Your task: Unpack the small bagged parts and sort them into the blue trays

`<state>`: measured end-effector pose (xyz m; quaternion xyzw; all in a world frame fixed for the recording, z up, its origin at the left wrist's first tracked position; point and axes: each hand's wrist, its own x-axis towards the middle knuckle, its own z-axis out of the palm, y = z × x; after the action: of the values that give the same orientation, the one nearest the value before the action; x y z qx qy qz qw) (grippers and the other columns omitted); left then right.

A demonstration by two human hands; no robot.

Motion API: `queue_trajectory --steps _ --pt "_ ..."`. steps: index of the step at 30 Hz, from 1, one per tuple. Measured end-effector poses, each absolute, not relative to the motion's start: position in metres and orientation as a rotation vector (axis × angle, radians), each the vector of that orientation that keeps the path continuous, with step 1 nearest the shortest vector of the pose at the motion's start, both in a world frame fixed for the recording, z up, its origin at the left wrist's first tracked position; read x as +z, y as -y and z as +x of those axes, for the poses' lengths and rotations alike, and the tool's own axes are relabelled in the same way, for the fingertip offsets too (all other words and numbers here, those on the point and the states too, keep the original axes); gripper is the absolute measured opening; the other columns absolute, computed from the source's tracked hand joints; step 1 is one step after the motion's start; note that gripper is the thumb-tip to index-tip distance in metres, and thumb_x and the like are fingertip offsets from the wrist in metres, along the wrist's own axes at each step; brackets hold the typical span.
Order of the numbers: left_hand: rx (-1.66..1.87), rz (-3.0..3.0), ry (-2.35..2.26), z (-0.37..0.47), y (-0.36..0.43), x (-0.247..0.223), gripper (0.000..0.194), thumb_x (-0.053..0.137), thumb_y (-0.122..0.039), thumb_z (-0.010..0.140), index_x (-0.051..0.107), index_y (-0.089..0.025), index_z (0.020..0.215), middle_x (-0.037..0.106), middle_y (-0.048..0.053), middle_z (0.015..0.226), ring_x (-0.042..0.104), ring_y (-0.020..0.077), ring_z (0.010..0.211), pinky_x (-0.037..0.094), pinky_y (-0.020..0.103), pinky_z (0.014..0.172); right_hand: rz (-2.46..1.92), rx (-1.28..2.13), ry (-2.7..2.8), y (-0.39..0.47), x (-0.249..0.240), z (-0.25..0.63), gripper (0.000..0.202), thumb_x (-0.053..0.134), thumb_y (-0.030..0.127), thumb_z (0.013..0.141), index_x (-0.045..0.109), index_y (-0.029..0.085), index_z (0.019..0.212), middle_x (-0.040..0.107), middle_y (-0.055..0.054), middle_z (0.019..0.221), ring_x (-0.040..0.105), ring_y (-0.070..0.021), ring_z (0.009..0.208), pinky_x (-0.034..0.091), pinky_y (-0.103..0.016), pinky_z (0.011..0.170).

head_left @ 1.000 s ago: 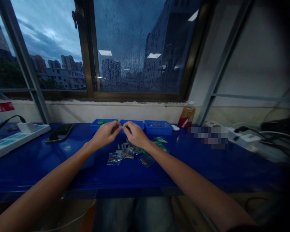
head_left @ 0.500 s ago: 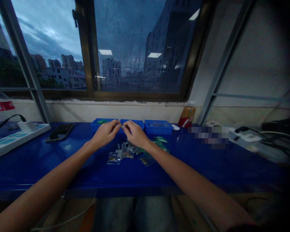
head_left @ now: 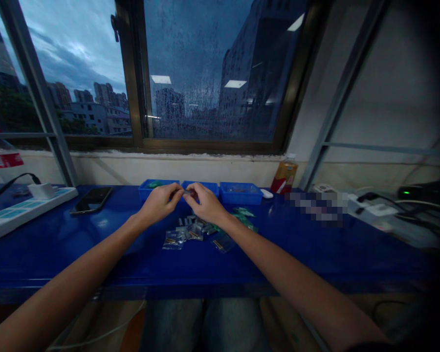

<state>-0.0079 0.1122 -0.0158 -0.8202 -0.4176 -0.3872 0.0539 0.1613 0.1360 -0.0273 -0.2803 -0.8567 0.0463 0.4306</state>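
Note:
My left hand (head_left: 160, 201) and my right hand (head_left: 207, 204) meet in front of the blue bins, thumbs and fingers pinched almost tip to tip. Between the fingertips shows a small pale thing (head_left: 186, 192), too small to name. Below them on the blue table lie several small clear plastic bags (head_left: 173, 240), some with thin brass-coloured pieces inside. Another clear bag (head_left: 222, 242) with such pieces lies by my right forearm. Green packets (head_left: 244, 212) lie to the right of my right hand, partly covered by it.
Three blue bins stand along the wall: a left bin (head_left: 143, 193) holding something green, a middle bin (head_left: 214, 188) and a right bin (head_left: 241, 197). A phone (head_left: 91, 201) and power strip (head_left: 25, 215) lie left. At the right are a drink bottle (head_left: 284, 175) and cables.
Both hands stay in nearly the same place, still pinched together. The small pale thing between the fingertips looks slightly turned. The bags on the table have not moved.

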Motion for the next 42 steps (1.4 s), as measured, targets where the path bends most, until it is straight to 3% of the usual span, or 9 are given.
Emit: queue_trajectory --steps 9,15,20,27,34,42 --pt "-1.160 -2.493 1.293 -0.0069 -0.1116 -0.0153 0.026 0.037 -0.030 0.087 0.055 -0.015 0.077 0.059 0.002 0.066 0.054 0.0127 0.060 0.035 0.023 0.056 -0.688 0.075 2.165 -0.1364 -0.0280 0.1607 0.009 0.042 0.025 0.085 0.047 0.019 0.087 0.053 -0.003 0.083 0.049 -0.0136 0.074 0.038 -0.026 0.069" --pt "-1.292 -2.542 1.208 -0.0070 -0.1095 -0.0158 0.021 0.043 -0.029 0.084 0.053 -0.015 0.097 0.059 0.001 0.070 0.055 0.0120 0.062 0.039 0.022 0.057 -0.730 0.039 2.168 -0.1380 -0.0277 0.1602 0.016 0.035 0.026 0.088 0.046 0.018 0.082 0.052 -0.003 0.077 0.050 -0.0140 0.074 0.036 -0.026 0.069" --pt "-1.286 -2.572 1.124 -0.0060 -0.1103 -0.0169 0.018 0.045 -0.025 0.083 0.053 -0.015 0.095 0.057 0.000 0.068 0.054 0.0109 0.062 0.040 0.021 0.058 -0.761 0.018 2.183 -0.1383 -0.0270 0.1601 0.023 0.031 0.028 0.090 0.047 0.018 0.076 0.051 -0.002 0.071 0.050 -0.0131 0.069 0.035 -0.025 0.065" --pt "-1.285 -2.480 1.262 -0.0083 -0.1136 -0.0192 0.021 0.042 -0.030 0.085 0.054 -0.016 0.096 0.058 0.000 0.065 0.052 0.0110 0.057 0.038 0.022 0.055 -0.723 0.082 2.142 -0.1360 -0.0270 0.1615 0.020 0.046 0.030 0.084 0.046 0.018 0.100 0.054 -0.001 0.075 0.051 -0.0132 0.069 0.038 -0.025 0.066" --pt "-1.239 -2.463 1.303 -0.0071 -0.1105 -0.0161 0.025 0.039 -0.032 0.087 0.056 -0.015 0.086 0.060 0.001 0.065 0.053 0.0116 0.057 0.039 0.023 0.056 -0.685 0.015 2.148 -0.1344 -0.0238 0.1617 0.011 0.042 0.026 0.085 0.050 0.018 0.087 0.053 -0.002 0.079 0.049 -0.0129 0.072 0.038 -0.024 0.068" --pt "-1.311 -2.469 1.170 -0.0083 -0.1154 -0.0197 0.021 0.048 -0.025 0.081 0.054 -0.015 0.098 0.060 0.003 0.078 0.055 0.0126 0.068 0.043 0.024 0.061 -0.712 -0.007 2.122 -0.1368 -0.0230 0.1629 0.020 0.034 0.027 0.089 0.051 0.017 0.084 0.054 -0.003 0.081 0.051 -0.0135 0.078 0.037 -0.025 0.073"
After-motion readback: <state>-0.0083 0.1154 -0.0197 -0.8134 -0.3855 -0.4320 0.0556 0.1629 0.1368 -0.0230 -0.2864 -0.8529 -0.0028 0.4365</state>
